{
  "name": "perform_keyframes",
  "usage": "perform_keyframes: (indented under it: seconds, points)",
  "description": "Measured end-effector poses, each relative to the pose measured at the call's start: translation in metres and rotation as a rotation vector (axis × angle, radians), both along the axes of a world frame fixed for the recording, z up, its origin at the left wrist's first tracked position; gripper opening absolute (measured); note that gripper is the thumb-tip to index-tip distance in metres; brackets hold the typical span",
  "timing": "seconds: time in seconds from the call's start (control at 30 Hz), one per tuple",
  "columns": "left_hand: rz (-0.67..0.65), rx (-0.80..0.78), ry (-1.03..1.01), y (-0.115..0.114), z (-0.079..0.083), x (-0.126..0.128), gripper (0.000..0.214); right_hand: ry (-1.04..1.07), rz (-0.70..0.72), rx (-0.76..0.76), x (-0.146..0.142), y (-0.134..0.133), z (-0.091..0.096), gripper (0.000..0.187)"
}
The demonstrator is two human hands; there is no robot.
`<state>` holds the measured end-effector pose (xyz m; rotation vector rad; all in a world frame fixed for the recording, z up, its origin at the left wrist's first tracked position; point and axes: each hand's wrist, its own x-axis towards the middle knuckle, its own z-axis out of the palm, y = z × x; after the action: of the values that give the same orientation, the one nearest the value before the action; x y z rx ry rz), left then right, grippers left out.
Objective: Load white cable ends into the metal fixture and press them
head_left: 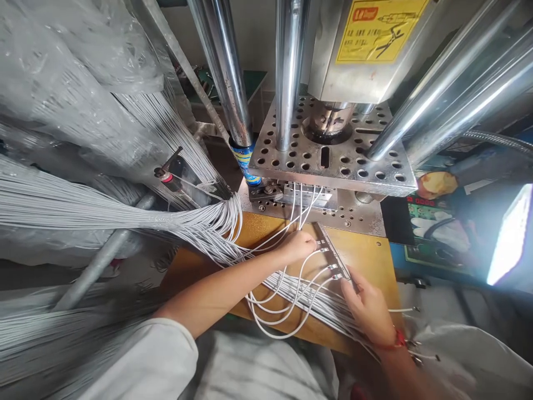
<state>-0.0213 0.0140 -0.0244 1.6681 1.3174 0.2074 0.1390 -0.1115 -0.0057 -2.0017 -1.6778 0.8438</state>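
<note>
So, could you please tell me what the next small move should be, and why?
I'd suggest the left hand gently press the connector it pinches against the metal strip: the right hand holds the strip's near end, and three other cable ends line the same edge, though whether any are fully seated is too small to tell.

A: Structure?
B: Rear wall, one, pale grey, plain, partly hidden. Floor, grey, seen at left, in shadow.
A: Furniture?
B: Table, one, yellow-brown top, at centre. Rear table, one, green top, what lies on it too indistinct to list. Sloping bar, pale, upper left. Round tube, grey, left.
A: Light?
B: Lit panel, white, tilted, far right, bluish glare around it.
</note>
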Motion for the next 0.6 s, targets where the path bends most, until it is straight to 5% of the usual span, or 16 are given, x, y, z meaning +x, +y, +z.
perform_keyframes:
  seconds: [0.6]
  points:
    - [0.027,-0.107,-0.047,-0.0023,0.0052,0.0025,0.02,-0.126,0.138,0.035,-0.0012,-0.0026,-0.0025,0.041]
